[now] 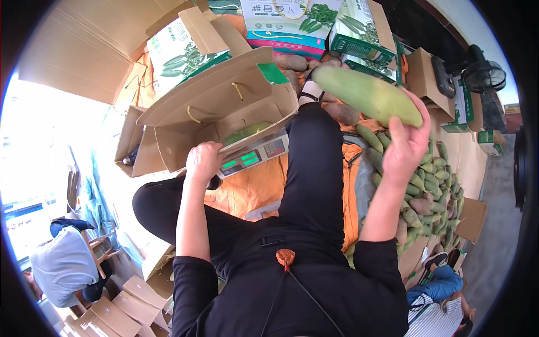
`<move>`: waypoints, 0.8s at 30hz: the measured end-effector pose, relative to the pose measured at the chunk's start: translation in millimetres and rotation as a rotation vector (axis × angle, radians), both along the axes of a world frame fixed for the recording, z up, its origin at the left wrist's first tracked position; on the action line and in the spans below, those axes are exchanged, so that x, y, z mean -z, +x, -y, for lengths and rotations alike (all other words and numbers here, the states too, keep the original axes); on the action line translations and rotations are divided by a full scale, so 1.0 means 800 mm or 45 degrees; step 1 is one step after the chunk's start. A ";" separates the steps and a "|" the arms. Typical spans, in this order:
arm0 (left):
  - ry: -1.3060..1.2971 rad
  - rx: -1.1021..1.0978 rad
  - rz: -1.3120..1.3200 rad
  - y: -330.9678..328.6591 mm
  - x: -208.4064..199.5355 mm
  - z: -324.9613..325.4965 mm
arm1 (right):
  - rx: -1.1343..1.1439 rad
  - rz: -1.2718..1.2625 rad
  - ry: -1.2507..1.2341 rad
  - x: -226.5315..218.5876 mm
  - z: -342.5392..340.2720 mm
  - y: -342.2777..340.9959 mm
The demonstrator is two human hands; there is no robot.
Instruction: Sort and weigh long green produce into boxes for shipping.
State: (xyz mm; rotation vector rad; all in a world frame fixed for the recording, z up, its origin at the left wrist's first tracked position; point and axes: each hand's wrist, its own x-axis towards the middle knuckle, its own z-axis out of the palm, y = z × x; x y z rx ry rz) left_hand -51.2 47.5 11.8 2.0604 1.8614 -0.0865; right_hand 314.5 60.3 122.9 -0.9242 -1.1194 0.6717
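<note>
My right hand is raised on the right, closed around the thick end of a large green radish. The radish points up and left, over my shin. My left hand is closed on the near edge of an open cardboard gift box with yellow rope handles. Another green radish lies inside that box, partly hidden by its wall. Under the box sits a digital scale with green lit displays and a keypad.
A heap of green radishes lies to my right. Reddish-brown roots lie beyond my foot, near printed cartons. A black fan stands at far right. One person sits at left, another at lower right. Folded boxes lie lower left.
</note>
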 end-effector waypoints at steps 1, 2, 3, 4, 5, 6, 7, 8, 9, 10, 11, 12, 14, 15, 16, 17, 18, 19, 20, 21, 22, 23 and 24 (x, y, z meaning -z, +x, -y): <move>-0.011 -0.007 -0.022 -0.001 -0.001 0.000 | -0.081 -0.013 0.052 -0.006 -0.008 -0.019; -0.024 -0.009 -0.045 0.000 0.001 -0.001 | -0.149 -0.043 0.041 -0.005 -0.016 -0.043; -0.023 -0.001 -0.035 0.001 0.002 0.000 | -0.213 -0.068 0.029 -0.005 -0.022 -0.070; -0.002 -0.007 -0.007 0.003 0.000 -0.001 | -0.273 -0.095 -0.003 -0.004 -0.027 -0.099; 0.015 -0.026 0.005 0.000 0.001 0.001 | -0.345 -0.138 -0.038 0.009 -0.032 -0.132; 0.012 -0.024 0.007 -0.003 0.000 0.005 | -0.425 -0.165 -0.168 0.023 -0.035 -0.165; 0.010 -0.031 -0.014 -0.004 -0.002 0.006 | -0.489 -0.184 -0.296 0.039 -0.038 -0.193; 0.010 -0.019 -0.033 -0.001 -0.003 0.004 | -0.491 -0.175 -0.296 0.055 -0.041 -0.218; 0.026 -0.004 -0.027 0.002 -0.003 0.004 | -0.492 -0.169 -0.300 0.077 -0.045 -0.241; 0.032 0.007 -0.033 0.003 0.001 0.003 | -0.450 -0.085 -0.372 0.104 -0.051 -0.263; 0.039 0.014 -0.039 0.004 0.004 0.003 | -0.410 -0.002 -0.445 0.126 -0.057 -0.281; 0.031 -0.012 -0.010 0.002 0.006 0.006 | -0.394 0.114 -0.519 0.136 -0.059 -0.295; -0.006 -0.016 -0.026 0.007 0.005 0.004 | -0.394 0.256 -0.682 0.162 -0.065 -0.312; -0.040 -0.030 -0.052 0.006 0.005 0.003 | -0.428 0.281 -0.769 0.166 -0.067 -0.316; -0.043 -0.014 -0.046 0.006 0.005 0.004 | -0.446 0.327 -0.890 0.170 -0.068 -0.313; -0.018 0.003 -0.038 0.009 0.005 0.005 | -0.426 0.326 -0.895 0.175 -0.066 -0.308; 0.008 0.012 -0.034 0.009 0.004 0.004 | -0.491 0.488 -0.763 0.174 -0.063 -0.306; 0.007 0.014 -0.031 0.008 0.002 0.003 | -0.564 0.651 -0.629 0.164 -0.058 -0.303; -0.053 -0.050 -0.067 0.009 0.001 0.001 | -0.669 0.603 -0.566 0.154 -0.056 -0.298; -0.113 -0.120 -0.106 0.008 -0.001 0.002 | -0.779 0.591 -0.593 0.128 -0.056 -0.290; -0.116 -0.137 -0.113 0.006 -0.002 0.000 | -0.853 0.545 -0.566 0.102 -0.056 -0.277; -0.117 -0.136 -0.114 0.004 -0.003 0.000 | -0.926 0.499 -0.538 0.076 -0.057 -0.259; -0.075 -0.096 -0.054 0.003 -0.003 -0.001 | -0.917 0.489 -0.477 0.047 -0.059 -0.236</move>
